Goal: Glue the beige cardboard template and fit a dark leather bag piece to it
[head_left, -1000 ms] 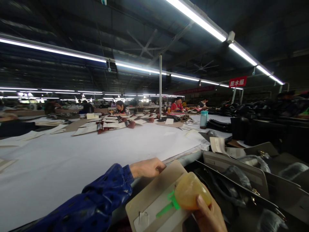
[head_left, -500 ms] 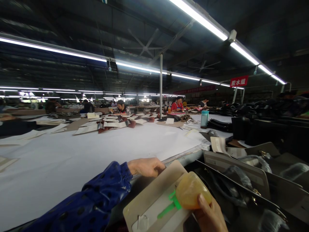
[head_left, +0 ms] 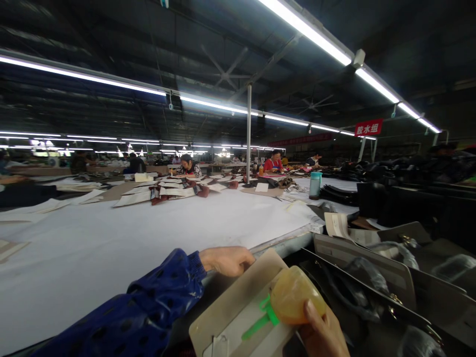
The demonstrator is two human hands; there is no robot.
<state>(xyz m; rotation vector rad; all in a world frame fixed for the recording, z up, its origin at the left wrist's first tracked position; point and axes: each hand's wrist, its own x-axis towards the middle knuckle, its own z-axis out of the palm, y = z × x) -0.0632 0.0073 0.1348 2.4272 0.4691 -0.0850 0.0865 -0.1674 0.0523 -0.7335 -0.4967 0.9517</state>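
Note:
My left hand [head_left: 227, 260], in a dark blue dotted sleeve, grips the top edge of a beige flat panel [head_left: 232, 312] held at the table's near edge. My right hand [head_left: 323, 334] is closed around an amber squeeze bottle [head_left: 295, 295] with a green nozzle [head_left: 260, 318]. The nozzle lies against the panel's lighter inner strip. A small metal fitting sits at the panel's lower end.
A long white-covered table [head_left: 130, 238] stretches ahead, with cut pieces and paper patterns [head_left: 163, 192] at its far end. A teal bottle [head_left: 314, 184] stands at the far right. Stacked beige bag panels [head_left: 368, 267] fill the right side. Other people work at the far end.
The panel has shifted slightly down and left in view; both hands keep their hold and the bottle stays on the panel.

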